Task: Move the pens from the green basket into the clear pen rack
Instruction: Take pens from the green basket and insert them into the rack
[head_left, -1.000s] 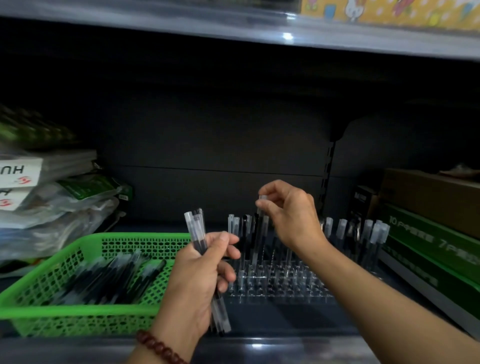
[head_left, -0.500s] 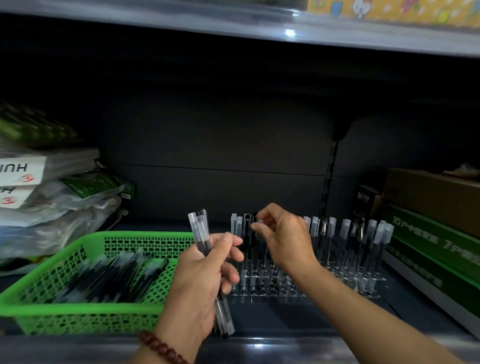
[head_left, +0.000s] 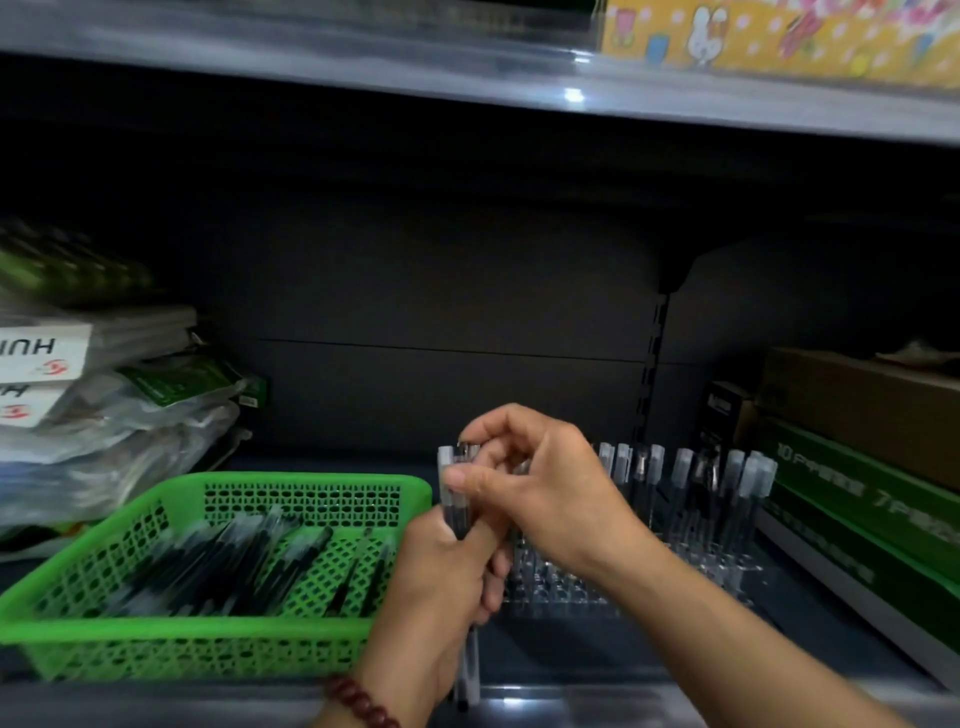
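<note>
left hand (head_left: 441, 577) gripping pens (head_left: 460, 512), right hand (head_left: 540, 493) seemingly pinching one

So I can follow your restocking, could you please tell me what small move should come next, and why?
Probably lift one pen out: the right hand pinches the top of the pens that the left hand grips, and the rack behind them shows empty holes in front.

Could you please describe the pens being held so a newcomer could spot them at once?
On the dark shelf, find the green basket and the clear pen rack beside it. Between them the left hand grips a small bundle of pens upright. Only these are hand-held, their caps pinched by the right hand.
</note>
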